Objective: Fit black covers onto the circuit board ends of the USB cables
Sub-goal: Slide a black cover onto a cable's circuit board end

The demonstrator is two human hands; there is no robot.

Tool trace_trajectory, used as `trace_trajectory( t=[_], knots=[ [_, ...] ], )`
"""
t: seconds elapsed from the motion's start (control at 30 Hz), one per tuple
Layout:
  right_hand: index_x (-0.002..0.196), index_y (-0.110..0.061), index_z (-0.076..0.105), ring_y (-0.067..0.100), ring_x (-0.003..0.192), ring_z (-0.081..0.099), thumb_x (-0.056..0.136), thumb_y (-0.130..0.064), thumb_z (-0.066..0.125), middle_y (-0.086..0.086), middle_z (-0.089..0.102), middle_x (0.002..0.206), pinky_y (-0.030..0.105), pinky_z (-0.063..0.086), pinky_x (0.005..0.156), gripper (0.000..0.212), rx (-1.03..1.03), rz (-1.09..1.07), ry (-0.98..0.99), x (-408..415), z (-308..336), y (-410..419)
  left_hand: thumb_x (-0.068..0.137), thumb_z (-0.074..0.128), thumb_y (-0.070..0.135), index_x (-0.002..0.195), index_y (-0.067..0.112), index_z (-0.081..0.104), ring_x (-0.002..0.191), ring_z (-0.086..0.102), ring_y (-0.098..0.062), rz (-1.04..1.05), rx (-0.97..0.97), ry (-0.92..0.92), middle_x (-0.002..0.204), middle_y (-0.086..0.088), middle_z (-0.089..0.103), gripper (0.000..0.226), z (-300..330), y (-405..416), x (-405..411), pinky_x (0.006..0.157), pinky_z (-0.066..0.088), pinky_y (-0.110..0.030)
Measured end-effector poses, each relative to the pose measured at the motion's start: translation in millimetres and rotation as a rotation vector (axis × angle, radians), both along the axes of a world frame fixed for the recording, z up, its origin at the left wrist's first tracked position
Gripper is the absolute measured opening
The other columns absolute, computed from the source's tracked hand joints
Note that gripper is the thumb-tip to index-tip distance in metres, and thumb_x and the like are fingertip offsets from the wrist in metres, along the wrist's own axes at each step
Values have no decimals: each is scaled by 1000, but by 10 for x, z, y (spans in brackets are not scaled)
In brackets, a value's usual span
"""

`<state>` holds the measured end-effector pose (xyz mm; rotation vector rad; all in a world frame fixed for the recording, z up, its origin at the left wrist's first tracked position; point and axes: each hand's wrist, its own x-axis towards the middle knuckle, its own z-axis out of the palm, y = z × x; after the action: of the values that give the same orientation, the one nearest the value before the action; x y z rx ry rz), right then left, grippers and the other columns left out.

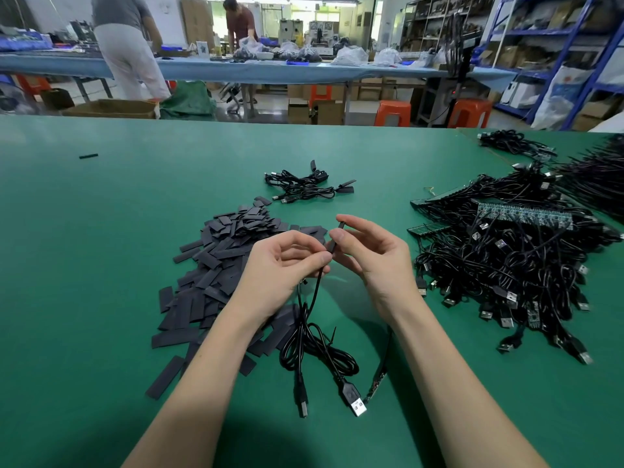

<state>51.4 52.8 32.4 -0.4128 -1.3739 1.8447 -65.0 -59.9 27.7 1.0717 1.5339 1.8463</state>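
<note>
Both hands pinch: right hand (368,255) fingers grip the black cover (336,237), left hand (287,265) fingers the cable (315,292) just below it

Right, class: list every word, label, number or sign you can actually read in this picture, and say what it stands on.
None can be read.
Small framed card on the far blue table: a dark picture, any text too small.
Cardboard boxes under that table: no legible print.
White bag by the shelves: blue marks, blurred.
USB plug near the wrists: no readable marking.
Black covers: plain.
</note>
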Motion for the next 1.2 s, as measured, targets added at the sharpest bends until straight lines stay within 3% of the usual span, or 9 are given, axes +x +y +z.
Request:
trace_trajectory(
  t=[0.27,0.53,0.67,0.97,1.07,1.13,1.2],
  knots=[
    [89,-19,83,17,77,72,78,-5,81,8,77,87,27,60,76,18,-23,5,-4,15,27,24,82,79,0,79,16,75,69,73,-17,-19,-5,0,72,-9,74,17,-15,2,-15,68,55,-17],
    [103,-16,78,25,82,71,82,-1,79,15,74,87,35,61,80,26,18,-29,-13,5,21,15,83,78,-2,85,6,72,67,73,-16,-15,-8,-20,71,-11,73,10,-10,5,-6,68,55,-18],
    [96,-15,79,22,77,72,83,-2,78,13,76,85,31,60,76,19,37,-24,-19,15,33,2,83,77,-3,87,2,71,65,72,-15,-16,-16,-26,72,-13,73,8,6,-2,8,67,54,-17],
    [95,-16,80,24,82,70,84,-4,78,12,74,89,28,59,76,17,-41,-66,22,48,52,71,85,79,9,89,13,74,72,71,-14,-81,-137,9,79,-9,75,8,11,-21,0,70,55,-21],
    [111,-24,73,24,89,74,82,-19,81,11,77,96,30,60,81,31,-66,-16,12,47,70,92,87,78,8,86,15,74,70,68,-12,-69,-130,13,78,-10,75,8,31,-6,6,67,55,-22],
    [124,-25,63,24,91,75,72,-38,82,10,77,105,30,60,78,57,-72,63,-122,58,75,105,87,77,7,86,15,74,71,69,-11,-45,-96,-6,78,-8,75,8,52,9,25,66,56,-21],
    [127,-19,62,18,85,75,68,-46,79,5,76,104,30,59,74,67,-30,202,-332,105,76,119,87,78,9,86,15,74,73,70,-9,7,-60,-25,80,-6,77,7,76,26,44,65,55,-20]
  ],
)
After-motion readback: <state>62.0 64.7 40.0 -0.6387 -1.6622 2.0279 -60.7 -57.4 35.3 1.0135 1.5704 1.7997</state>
